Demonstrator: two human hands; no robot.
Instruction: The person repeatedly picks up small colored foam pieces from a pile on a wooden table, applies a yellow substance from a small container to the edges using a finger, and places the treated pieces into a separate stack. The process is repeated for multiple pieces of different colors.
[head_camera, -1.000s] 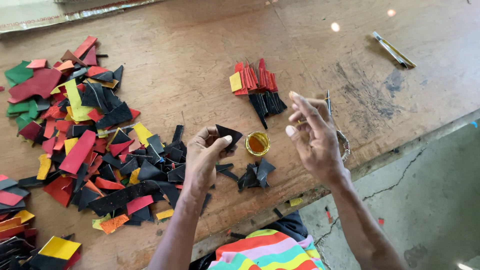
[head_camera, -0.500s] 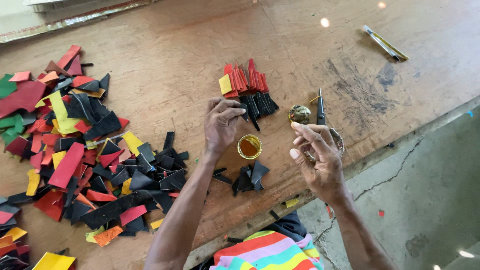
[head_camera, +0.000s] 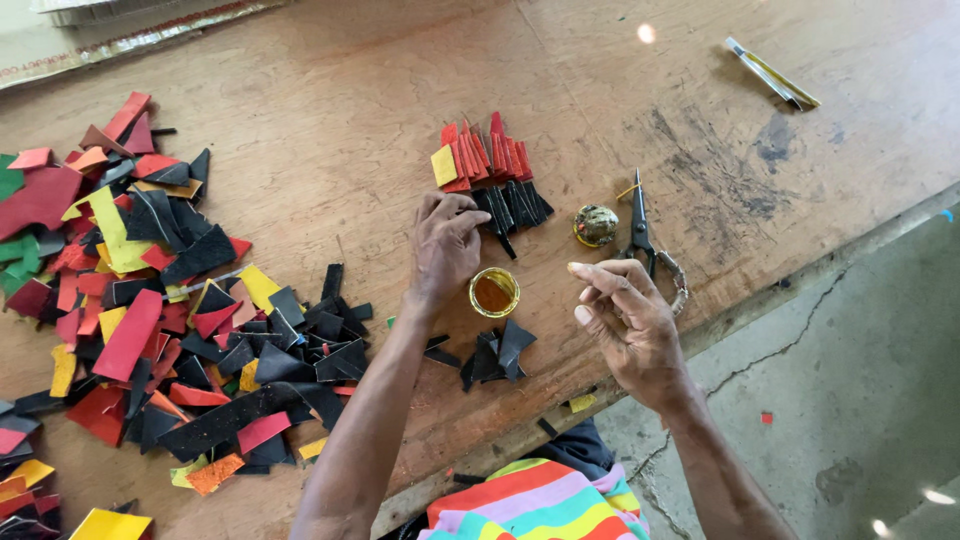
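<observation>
The row of strips (head_camera: 490, 170), red, black and one yellow, lies fanned on the worktop (head_camera: 300, 80) at about twelve o'clock from the person's body. The left hand (head_camera: 445, 245) rests knuckles-up at its lower edge, fingers curled onto a black strip; whether it pinches the piece or only presses it I cannot tell. The right hand (head_camera: 625, 325) hovers at three o'clock of the small open tin (head_camera: 494, 292), fingers loosely spread and holding nothing that shows.

The tin holds a brownish liquid and sits just beside the left wrist, at five o'clock from it. A careless pull-back of that arm could likely tip it and spill over the small heap of black scraps (head_camera: 495, 355) just below. A nudge from the left hand could also scatter the neat row.

The scissors (head_camera: 645, 235) and the tin's lid (head_camera: 596, 225) lie just right of the row. A big pile of coloured offcuts (head_camera: 150, 300) spreads at nine o'clock, and a yellow-handled tool (head_camera: 772, 75) lies far off at two o'clock.
</observation>
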